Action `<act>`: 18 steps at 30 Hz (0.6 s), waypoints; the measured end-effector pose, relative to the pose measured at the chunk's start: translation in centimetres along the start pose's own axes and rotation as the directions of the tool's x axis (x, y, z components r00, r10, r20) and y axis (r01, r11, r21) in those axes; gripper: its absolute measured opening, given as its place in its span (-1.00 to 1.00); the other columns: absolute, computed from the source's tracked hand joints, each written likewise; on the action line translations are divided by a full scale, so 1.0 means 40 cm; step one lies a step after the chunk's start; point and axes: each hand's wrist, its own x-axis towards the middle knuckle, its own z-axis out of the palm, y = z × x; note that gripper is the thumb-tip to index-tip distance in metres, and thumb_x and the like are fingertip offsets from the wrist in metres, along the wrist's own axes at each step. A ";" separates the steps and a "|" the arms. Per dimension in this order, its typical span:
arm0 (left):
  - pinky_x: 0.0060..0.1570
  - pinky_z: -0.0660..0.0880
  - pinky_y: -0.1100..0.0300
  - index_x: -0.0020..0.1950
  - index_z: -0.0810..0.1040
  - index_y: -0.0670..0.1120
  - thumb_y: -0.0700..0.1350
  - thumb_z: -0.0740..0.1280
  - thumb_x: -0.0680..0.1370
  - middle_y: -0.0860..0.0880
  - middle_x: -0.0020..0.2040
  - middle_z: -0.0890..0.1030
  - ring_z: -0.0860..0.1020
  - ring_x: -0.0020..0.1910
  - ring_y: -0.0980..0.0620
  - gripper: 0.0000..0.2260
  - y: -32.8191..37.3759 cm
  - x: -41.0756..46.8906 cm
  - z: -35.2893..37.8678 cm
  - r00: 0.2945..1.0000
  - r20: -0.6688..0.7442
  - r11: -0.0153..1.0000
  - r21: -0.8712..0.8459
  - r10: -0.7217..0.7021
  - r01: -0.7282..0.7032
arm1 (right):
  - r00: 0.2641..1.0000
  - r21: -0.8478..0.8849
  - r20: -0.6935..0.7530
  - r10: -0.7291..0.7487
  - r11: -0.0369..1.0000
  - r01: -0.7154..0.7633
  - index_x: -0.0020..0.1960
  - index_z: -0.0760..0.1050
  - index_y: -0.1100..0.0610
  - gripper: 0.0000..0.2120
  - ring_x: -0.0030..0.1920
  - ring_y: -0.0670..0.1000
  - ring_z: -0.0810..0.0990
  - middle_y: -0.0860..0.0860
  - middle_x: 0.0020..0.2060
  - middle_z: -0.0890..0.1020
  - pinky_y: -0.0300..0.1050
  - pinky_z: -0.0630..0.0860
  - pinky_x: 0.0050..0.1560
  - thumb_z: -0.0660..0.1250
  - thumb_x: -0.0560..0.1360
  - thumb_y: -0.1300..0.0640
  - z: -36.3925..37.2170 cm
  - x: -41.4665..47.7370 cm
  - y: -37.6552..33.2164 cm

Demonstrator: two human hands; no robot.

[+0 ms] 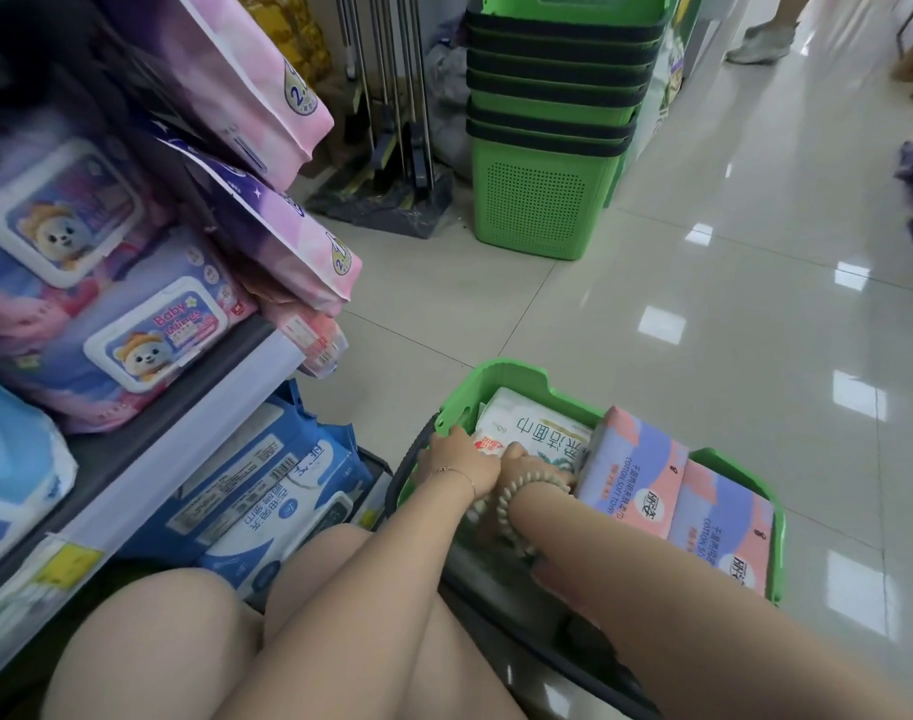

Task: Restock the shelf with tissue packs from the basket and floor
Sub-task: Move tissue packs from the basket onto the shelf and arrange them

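Note:
A green basket (501,374) stands on the floor in front of me, right of the shelf. Inside it lies a white tissue pack (540,423) with green print, and next to it two pink-and-purple tissue packs (636,470) stand on edge. My left hand (457,457) reaches into the basket and holds the near left corner of the white pack. Beside it, my right hand (534,462), with a bead bracelet on the wrist, holds the same pack; its fingers are mostly hidden. The shelf (184,407) at left carries baby wipes and pink packs.
A stack of green baskets (547,148) stands on the floor behind, with broom handles (386,96) left of it. Blue wipe packs (267,491) fill the bottom shelf by my knees. Another person's foot (761,41) is at the top right. Glossy tiled floor lies to the right.

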 end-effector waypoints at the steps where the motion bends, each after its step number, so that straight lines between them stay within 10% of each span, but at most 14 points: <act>1: 0.26 0.37 -0.07 0.31 0.38 -0.06 0.12 0.27 0.49 -0.15 0.29 0.38 0.38 0.28 -0.20 -0.55 0.004 -0.004 -0.009 1.000 -0.009 1.000 -0.009 0.006 -0.007 | 1.000 0.001 -0.004 0.005 1.000 -0.005 0.39 0.20 0.20 -0.58 0.23 0.22 0.48 0.19 0.27 0.44 0.15 0.40 0.24 0.16 0.58 0.10 -0.004 -0.008 -0.006; 10: 0.27 0.38 -0.09 0.41 0.19 -0.03 0.16 0.49 0.30 -0.14 0.34 0.34 0.35 0.30 -0.17 -0.20 -0.024 -0.040 -0.089 0.997 -0.009 0.965 -0.252 -0.072 0.067 | 0.990 0.162 -0.065 -0.128 0.977 0.137 0.23 0.13 0.10 -0.03 0.09 0.19 0.51 0.11 0.06 0.45 0.12 0.54 0.06 0.58 0.04 -0.21 -0.070 -0.121 0.023; 18: 0.21 0.39 0.04 0.48 0.13 -0.09 0.15 0.55 0.28 -0.14 0.40 0.27 0.36 0.33 -0.14 -0.07 -0.039 -0.102 -0.143 0.997 -0.061 0.907 -0.421 -0.045 0.015 | 0.919 0.263 -0.270 -0.289 0.896 0.359 0.25 0.12 0.14 -0.13 0.03 0.12 0.49 0.07 -0.02 0.37 0.00 0.54 0.01 0.50 0.18 -0.21 -0.108 -0.212 0.033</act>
